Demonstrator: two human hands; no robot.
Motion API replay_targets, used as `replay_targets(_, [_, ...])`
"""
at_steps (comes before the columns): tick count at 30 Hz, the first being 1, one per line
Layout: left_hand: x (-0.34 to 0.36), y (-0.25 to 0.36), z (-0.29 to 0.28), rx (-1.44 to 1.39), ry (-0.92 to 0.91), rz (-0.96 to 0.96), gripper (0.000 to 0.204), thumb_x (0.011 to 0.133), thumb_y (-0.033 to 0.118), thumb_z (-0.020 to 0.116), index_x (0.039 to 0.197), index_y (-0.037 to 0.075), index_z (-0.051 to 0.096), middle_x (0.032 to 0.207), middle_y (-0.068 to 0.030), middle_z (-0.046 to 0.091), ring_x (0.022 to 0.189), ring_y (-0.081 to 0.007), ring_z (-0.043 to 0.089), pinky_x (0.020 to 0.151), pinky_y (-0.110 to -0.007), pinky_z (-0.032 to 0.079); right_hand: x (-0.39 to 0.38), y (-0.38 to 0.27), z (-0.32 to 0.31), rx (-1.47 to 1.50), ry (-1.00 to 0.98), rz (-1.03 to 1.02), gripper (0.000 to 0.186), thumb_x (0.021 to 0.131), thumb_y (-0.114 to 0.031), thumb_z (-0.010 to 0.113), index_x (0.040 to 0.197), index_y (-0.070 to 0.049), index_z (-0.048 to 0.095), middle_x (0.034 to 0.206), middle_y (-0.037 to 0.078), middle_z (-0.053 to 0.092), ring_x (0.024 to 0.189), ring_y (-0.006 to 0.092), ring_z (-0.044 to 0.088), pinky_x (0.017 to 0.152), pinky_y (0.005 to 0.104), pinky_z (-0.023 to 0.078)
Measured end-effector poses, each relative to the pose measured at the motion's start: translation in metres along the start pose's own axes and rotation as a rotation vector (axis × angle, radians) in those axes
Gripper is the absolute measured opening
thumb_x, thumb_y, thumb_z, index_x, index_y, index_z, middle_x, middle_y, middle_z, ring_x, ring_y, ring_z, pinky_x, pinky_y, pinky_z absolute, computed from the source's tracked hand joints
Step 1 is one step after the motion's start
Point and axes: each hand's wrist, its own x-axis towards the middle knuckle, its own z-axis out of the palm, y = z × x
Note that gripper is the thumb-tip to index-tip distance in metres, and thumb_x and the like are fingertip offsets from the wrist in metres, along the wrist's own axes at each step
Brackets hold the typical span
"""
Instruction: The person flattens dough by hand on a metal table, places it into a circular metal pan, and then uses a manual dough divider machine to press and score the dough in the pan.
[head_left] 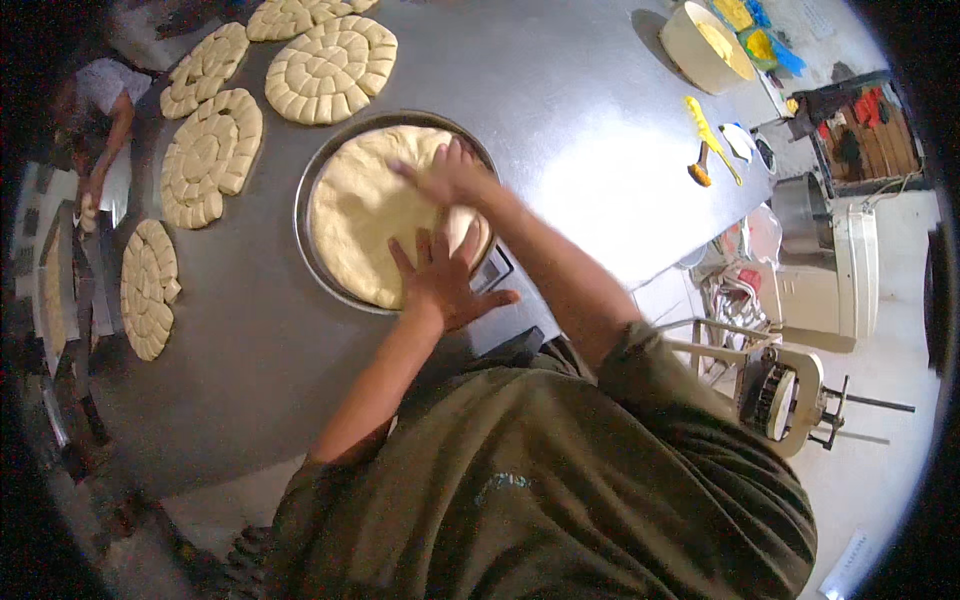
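A wide slab of pale dough (360, 220) fills most of a round metal pan (301, 232) on the worktable. My left hand (440, 280) rests on the near right part of the dough with its fingers spread and its thumb out over the rim. Farther back, my right hand (452, 176) presses on the dough, fingers stretched out and slightly blurred. Neither hand holds anything. Between my hands, at the pan's right side, a paler bulge of dough (465, 224) shows. A scale (492, 278) sits partly hidden beside or under the pan.
Several scored spiral dough rounds (332, 72) lie on the grey metal table (270, 400). At the back right stand a cream tub (690, 45), a yellow spatula (705, 125) and a brown-ended brush (699, 172). A machine with a crank (785, 395) is at right. Another person (115, 110) works at far left.
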Motion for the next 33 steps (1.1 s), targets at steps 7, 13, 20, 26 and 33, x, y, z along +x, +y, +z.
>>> replay_targets(7, [-0.018, 0.009, 0.03, -0.08, 0.325, 0.146, 0.118, 0.069, 0.095, 0.058, 0.16, 0.022, 0.041, 0.17, -0.026, 0.017, 0.144, -0.0549, 0.034, 0.111, -0.082, 0.015, 0.013, -0.017, 0.008, -0.613, -0.141, -0.429, 0.089, 0.098, -0.078, 0.032, 0.165, -0.021, 0.028, 0.174, 0.016, 0.009, 0.157, 0.0511, 0.01, 0.119, 0.0764, 0.015])
replay_targets(13, [-0.011, -0.005, 0.046, -0.206, 0.49, 0.166, 0.112, 0.069, 0.089, 0.065, 0.156, 0.021, 0.047, 0.167, -0.0271, 0.024, 0.142, -0.0526, 0.036, 0.11, -0.082, 0.017, -0.006, -0.077, -0.007, -0.468, -0.178, -0.33, 0.082, 0.093, -0.078, 0.046, 0.161, -0.033, 0.037, 0.173, 0.014, 0.019, 0.159, 0.0366, 0.018, 0.123, 0.0621, 0.026])
replay_targets(20, [-0.029, 0.008, 0.013, -0.363, 0.204, 0.184, 0.124, 0.082, 0.088, 0.055, 0.162, 0.0, 0.022, 0.167, -0.0292, 0.024, 0.155, -0.0448, 0.023, 0.121, -0.072, 0.007, -0.041, -0.094, 0.004, -0.948, 0.175, -1.025, 0.081, 0.094, -0.064, 0.059, 0.155, -0.012, 0.047, 0.165, 0.018, 0.035, 0.15, 0.0438, 0.035, 0.115, 0.0651, 0.036])
replay_targets(26, [-0.013, 0.017, 0.072, -0.507, 0.314, 0.22, 0.114, 0.075, 0.087, 0.064, 0.161, 0.018, 0.034, 0.17, -0.0207, 0.017, 0.156, -0.0462, 0.014, 0.123, -0.068, 0.005, -0.07, -0.08, 0.084, -0.839, -0.301, -1.158, 0.062, 0.102, -0.043, 0.047, 0.156, -0.012, 0.044, 0.168, 0.017, 0.03, 0.154, 0.0477, 0.024, 0.118, 0.0679, 0.033])
replay_targets(33, [-0.026, 0.011, 0.019, -0.276, 0.048, 0.074, 0.121, 0.071, 0.097, 0.053, 0.166, 0.027, 0.027, 0.174, -0.0116, 0.013, 0.158, -0.047, 0.007, 0.114, -0.081, -0.005, -0.043, -0.119, 0.035, -0.801, -0.331, -0.536, 0.084, 0.101, -0.072, 0.036, 0.168, -0.028, 0.012, 0.174, 0.019, -0.006, 0.153, 0.0602, 0.001, 0.12, 0.0729, 0.019])
